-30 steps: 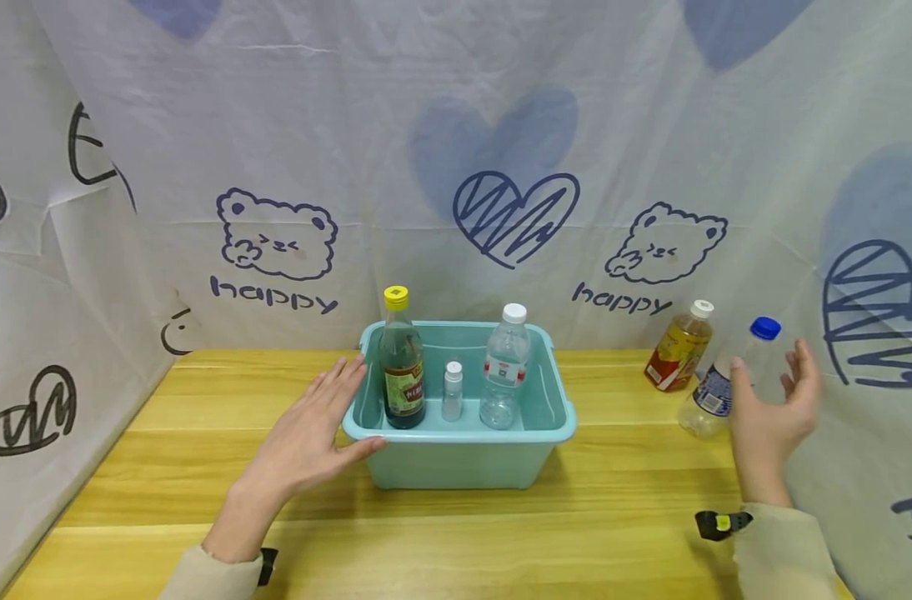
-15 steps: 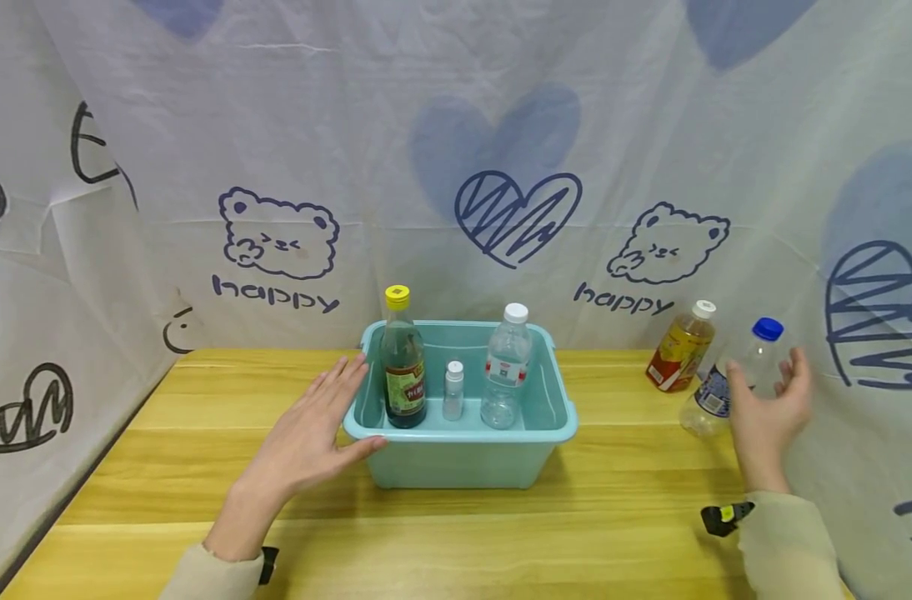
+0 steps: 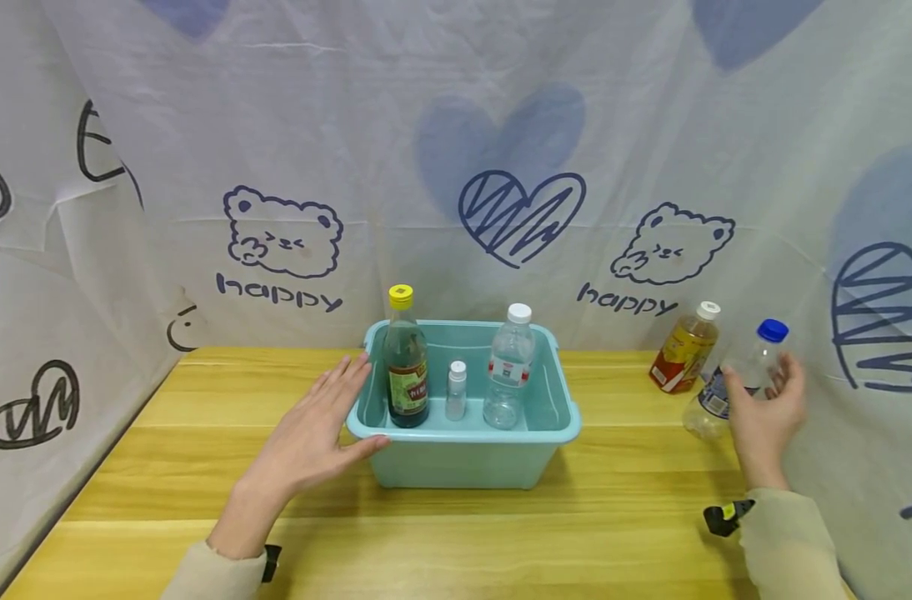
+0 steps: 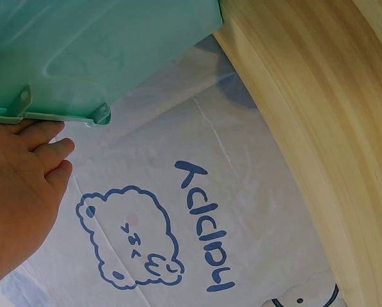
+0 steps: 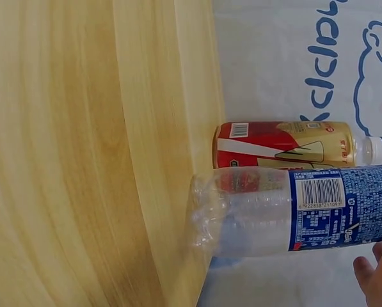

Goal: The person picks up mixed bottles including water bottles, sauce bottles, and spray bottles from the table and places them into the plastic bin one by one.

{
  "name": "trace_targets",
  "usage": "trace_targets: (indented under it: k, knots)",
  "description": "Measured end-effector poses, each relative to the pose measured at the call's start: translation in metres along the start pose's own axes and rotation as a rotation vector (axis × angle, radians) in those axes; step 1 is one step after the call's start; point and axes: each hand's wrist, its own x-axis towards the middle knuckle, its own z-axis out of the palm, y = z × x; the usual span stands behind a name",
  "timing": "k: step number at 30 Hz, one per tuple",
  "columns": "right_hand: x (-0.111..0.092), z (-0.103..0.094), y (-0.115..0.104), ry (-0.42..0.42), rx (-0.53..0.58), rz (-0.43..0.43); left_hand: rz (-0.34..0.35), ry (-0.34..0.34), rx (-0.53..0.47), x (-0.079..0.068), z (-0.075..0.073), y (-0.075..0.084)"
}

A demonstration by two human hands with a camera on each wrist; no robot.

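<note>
Two hands seen over wooden counter (image 3: 201, 433). Left hand (image 3: 313, 437) laid flat against left wall of teal bin (image 3: 463, 462), grip spread. Right hand (image 3: 759, 417) held at clear blue-capped bottle (image 3: 734, 375), fingers loosely spread around it, no firm pinch visible. Amber bottle (image 3: 684, 350) stood just beside, near backdrop. Three bottles held upright inside bin.

Clear blue-capped bottle (image 3: 734, 379) stands beside teal bin (image 3: 471, 454).
</note>
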Motion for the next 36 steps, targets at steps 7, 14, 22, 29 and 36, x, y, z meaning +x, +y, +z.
trace_targets:
  k: [7,14,22,29,36]
  knots:
    - [-0.002,-0.001,-0.001,0.004,-0.010,0.006,-0.003,-0.006,0.007,0.000,0.000,0.000]
    - [-0.004,0.000,-0.006,-0.012,-0.012,0.034,-0.001,-0.001,0.009,0.000,-0.001,0.000]
    - [-0.007,-0.003,-0.007,-0.006,0.079,0.055,-0.003,-0.004,0.004,0.000,-0.002,0.000]
    - [-0.013,-0.003,-0.008,0.013,0.158,0.050,-0.006,-0.001,-0.001,0.000,-0.002,0.001]
    - [-0.020,-0.002,-0.017,0.040,0.288,0.048,-0.007,-0.001,-0.003,0.000,-0.001,0.001]
